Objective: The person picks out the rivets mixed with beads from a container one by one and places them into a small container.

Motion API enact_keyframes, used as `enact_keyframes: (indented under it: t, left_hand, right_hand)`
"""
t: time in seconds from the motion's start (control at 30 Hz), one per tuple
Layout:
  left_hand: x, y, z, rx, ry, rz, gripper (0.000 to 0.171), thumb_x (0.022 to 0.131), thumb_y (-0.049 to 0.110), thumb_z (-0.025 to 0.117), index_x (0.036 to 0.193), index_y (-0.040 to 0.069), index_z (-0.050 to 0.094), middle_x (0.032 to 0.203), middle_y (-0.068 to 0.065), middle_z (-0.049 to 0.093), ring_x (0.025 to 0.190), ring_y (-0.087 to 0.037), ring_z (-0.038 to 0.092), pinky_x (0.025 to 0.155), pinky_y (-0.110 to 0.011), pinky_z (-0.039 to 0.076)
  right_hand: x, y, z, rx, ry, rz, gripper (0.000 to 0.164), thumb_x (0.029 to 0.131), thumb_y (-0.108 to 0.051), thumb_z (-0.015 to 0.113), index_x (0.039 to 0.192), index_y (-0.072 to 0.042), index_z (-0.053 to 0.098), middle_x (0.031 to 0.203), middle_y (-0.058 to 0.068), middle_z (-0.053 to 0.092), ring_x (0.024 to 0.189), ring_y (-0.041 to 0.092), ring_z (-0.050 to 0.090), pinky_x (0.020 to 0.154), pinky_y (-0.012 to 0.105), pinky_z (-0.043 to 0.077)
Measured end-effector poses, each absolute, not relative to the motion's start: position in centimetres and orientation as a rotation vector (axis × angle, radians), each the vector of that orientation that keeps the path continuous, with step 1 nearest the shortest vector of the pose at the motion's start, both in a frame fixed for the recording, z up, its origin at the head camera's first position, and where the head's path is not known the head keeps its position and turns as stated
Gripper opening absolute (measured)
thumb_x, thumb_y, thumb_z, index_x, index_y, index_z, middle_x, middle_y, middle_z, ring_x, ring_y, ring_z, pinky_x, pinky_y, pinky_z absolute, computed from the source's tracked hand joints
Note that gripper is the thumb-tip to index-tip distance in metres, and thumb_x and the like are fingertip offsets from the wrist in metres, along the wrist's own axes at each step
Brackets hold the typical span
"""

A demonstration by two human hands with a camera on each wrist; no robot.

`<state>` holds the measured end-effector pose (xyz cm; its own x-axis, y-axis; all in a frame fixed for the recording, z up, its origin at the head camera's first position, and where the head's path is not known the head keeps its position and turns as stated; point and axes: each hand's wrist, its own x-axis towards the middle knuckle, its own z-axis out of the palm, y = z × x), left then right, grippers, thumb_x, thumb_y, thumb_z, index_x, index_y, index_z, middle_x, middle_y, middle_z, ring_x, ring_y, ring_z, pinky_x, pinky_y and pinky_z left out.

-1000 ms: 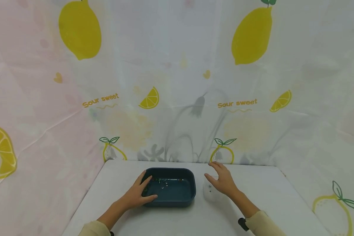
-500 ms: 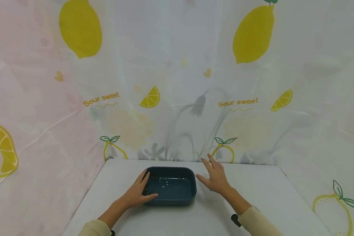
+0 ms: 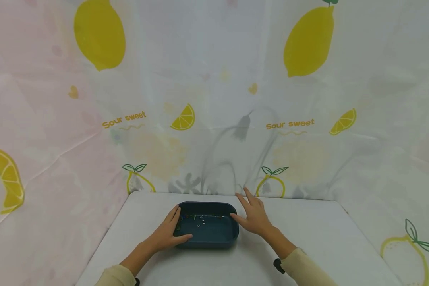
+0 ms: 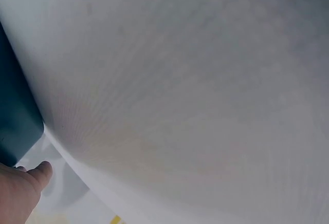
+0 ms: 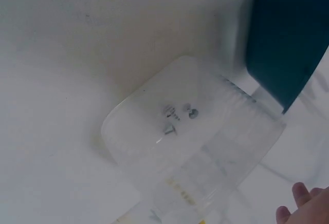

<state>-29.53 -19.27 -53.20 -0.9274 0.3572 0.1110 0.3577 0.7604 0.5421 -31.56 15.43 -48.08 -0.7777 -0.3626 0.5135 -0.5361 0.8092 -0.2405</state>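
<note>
A dark blue rectangular dish (image 3: 214, 242) sits on the white table, with several small shiny pieces (image 3: 200, 221) and a few coloured bits inside. My left hand (image 3: 166, 234) grips its left end, thumb over the front rim and fingers along the left side. My right hand (image 3: 254, 216) is at the opposite end, its fingers spread and thumb tip right at the right rim. Beside the dish, a clear plastic tub (image 5: 193, 136) with several small metal screws (image 5: 177, 117) shows in the right wrist view. In the head view the right hand and arm mostly hide that tub.
The white table (image 3: 318, 234) extends on both sides of the dish and in front of it. Behind it hangs a pale curtain (image 3: 214, 99) printed with lemons, which also closes off the left and right.
My right hand has moved left from over the clear tub to the dish's right rim, its fingers spreading. The left hand has stayed on the dish.
</note>
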Motion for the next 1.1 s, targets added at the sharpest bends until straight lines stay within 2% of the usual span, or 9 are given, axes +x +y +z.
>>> enact_keyframes:
  t: [0.3,0.57,0.83,1.1]
  left_hand:
    - [-29.4,-19.3,-53.1,-0.592,-2.932,-0.919,0.113,0.081,0.067,0.067,0.158,0.001,0.015,0.165,-0.018,0.010,0.150,-0.040,0.022,0.113,-0.058,0.032]
    - [-29.5,-19.2,-53.0,-0.589,-2.950,-0.893,0.112,0.081,0.067,0.067,0.158,0.004,0.016,0.166,-0.017,0.009,0.149,-0.041,0.024,0.111,-0.060,0.034]
    - [-29.6,-19.2,-53.1,-0.594,-2.954,-0.881,0.110,0.081,0.066,0.068,0.158,0.004,0.020,0.165,-0.018,0.010,0.147,-0.042,0.026,0.110,-0.060,0.035]
    - [-29.6,-19.2,-53.1,-0.588,-2.967,-0.863,0.108,0.081,0.067,0.067,0.158,0.006,0.021,0.165,-0.018,0.010,0.147,-0.043,0.026,0.110,-0.060,0.035]
  right_hand:
    - [-31.7,13.8,-48.7,0.686,-2.576,0.503,0.070,0.087,-0.043,0.072,0.145,-0.011,0.050,0.155,0.024,0.036,0.131,0.041,0.049,0.104,0.063,0.036]
    - [-32.4,12.4,-49.0,0.671,-2.647,0.498,0.073,0.089,-0.049,0.069,0.148,-0.014,0.045,0.160,0.019,0.029,0.135,0.040,0.044,0.107,0.062,0.033]
    - [-32.4,11.5,-49.4,0.710,-2.675,0.418,0.076,0.089,-0.053,0.067,0.148,-0.011,0.046,0.160,0.021,0.027,0.137,0.040,0.041,0.106,0.061,0.034]
    - [-32.6,10.6,-49.7,0.707,-2.742,0.345,0.079,0.090,-0.059,0.062,0.153,-0.016,0.039,0.164,0.017,0.020,0.140,0.036,0.038,0.111,0.058,0.031]
